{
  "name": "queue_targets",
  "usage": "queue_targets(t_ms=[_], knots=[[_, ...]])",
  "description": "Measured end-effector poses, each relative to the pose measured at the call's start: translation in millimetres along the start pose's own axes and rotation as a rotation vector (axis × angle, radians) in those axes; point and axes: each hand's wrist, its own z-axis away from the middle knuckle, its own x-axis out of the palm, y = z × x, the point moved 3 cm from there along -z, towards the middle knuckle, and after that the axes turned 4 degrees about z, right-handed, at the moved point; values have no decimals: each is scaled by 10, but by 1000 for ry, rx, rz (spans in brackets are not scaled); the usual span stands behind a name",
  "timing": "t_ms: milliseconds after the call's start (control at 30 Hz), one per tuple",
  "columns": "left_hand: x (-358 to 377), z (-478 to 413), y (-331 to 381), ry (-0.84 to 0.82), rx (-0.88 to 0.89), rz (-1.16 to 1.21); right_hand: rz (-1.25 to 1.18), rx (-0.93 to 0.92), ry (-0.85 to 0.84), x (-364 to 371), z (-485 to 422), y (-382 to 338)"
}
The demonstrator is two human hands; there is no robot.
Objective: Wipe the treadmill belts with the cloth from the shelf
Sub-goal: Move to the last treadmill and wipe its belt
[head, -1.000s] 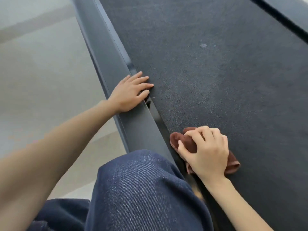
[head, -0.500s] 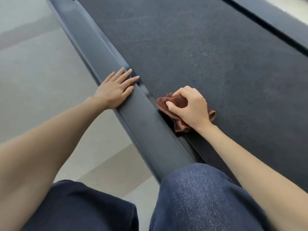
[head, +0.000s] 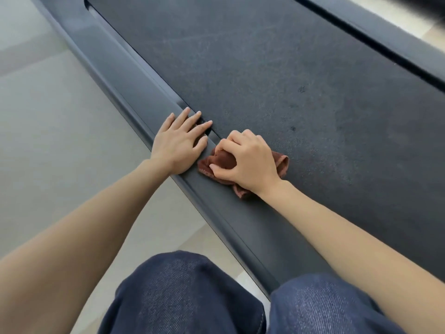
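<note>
Bunching in soft folds, cloth (head: 222, 161) looks light, limp; best held wadded from top, as R hand (head: 250, 162) clutches it at belt (head: 289, 80) edge. L hand (head: 179, 145), at cloth's 10 o'clock, lies flat on side rail (head: 144, 92), fingers straight.

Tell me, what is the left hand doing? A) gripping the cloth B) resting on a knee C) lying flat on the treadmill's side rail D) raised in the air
C: the left hand lies flat, fingers straight, on the side rail, while the right hand grips the cloth at the edge of the belt.
</note>
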Motion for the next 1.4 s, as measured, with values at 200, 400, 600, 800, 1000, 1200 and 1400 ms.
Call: queue_targets(t_ms=[200,400,600,800,1000,1200,1400], knots=[[5,6,-3,0,-6,29,-30,-71,16,-328,641,-44],[-13,15,16,15,-13,31,11,-35,50,-580,1256,45],[10,10,9,7,7,43,116,398,174,-562,1280,684],[9,-86,54,-80,92,3,294,438,213,-403,1064,771],[101,-804,321,-105,155,75,314,336,217,-258,499,1118],[276,-1123,564,-23,171,79,348,506,251,-103,-220,1715],[288,-1097,562,7,137,54,396,633,188,3,-912,2248]])
